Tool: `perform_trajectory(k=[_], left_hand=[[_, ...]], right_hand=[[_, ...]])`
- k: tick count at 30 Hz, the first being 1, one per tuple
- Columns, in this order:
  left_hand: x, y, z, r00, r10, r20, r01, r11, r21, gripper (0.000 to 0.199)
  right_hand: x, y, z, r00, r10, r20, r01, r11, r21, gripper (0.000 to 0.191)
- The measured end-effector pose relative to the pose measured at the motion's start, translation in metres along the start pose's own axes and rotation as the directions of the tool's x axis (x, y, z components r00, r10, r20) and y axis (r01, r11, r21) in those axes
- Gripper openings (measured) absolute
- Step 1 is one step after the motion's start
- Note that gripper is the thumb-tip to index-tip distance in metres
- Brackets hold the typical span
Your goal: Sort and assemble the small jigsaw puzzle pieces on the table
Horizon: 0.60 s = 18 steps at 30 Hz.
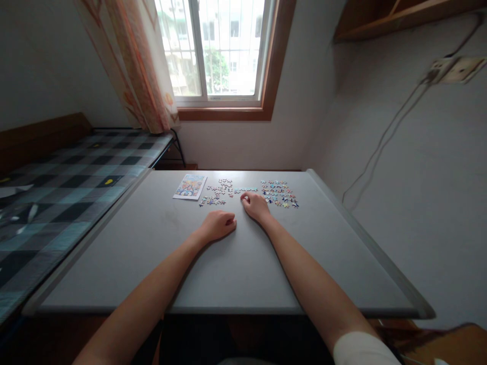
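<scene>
Small jigsaw pieces lie in two groups on the grey table [243, 274], a left group [213, 201] and a right group [279, 192]. Between them runs a short row of light blue pieces [245, 190]. My right hand [255, 205] is just below this row, its thumb and fingertips pinched together; whatever they hold is too small to make out. My left hand [218, 225] rests on the table below the left group, fingers curled in, with nothing visible in it. A printed picture sheet [190, 187] lies left of the pieces.
A bed with a checked cover [76, 172] stands along the left side. Behind the table are a curtain [133, 66] and a barred window [228, 50]. Cables [380, 142] hang from a wall socket [462, 70] on the right, near a wooden shelf [380, 25].
</scene>
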State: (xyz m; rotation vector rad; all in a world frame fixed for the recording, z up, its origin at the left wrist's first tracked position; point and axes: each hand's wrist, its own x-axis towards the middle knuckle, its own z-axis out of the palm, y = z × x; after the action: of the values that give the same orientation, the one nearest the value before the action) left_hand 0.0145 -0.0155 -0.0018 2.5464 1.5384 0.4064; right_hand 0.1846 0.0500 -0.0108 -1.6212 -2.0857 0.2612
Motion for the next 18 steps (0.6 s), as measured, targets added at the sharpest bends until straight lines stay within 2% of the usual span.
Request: perform_trajectory(k=[18], left_hand=[[0.0004,-0.0033,0.0027,0.999,0.029,-0.016,-0.029,0.999,-0.014,0.034]], right_hand=[[0.0002,-0.0001,0.0,1.0,-0.003,0.006,0.003,1.0,-0.008,0.022]])
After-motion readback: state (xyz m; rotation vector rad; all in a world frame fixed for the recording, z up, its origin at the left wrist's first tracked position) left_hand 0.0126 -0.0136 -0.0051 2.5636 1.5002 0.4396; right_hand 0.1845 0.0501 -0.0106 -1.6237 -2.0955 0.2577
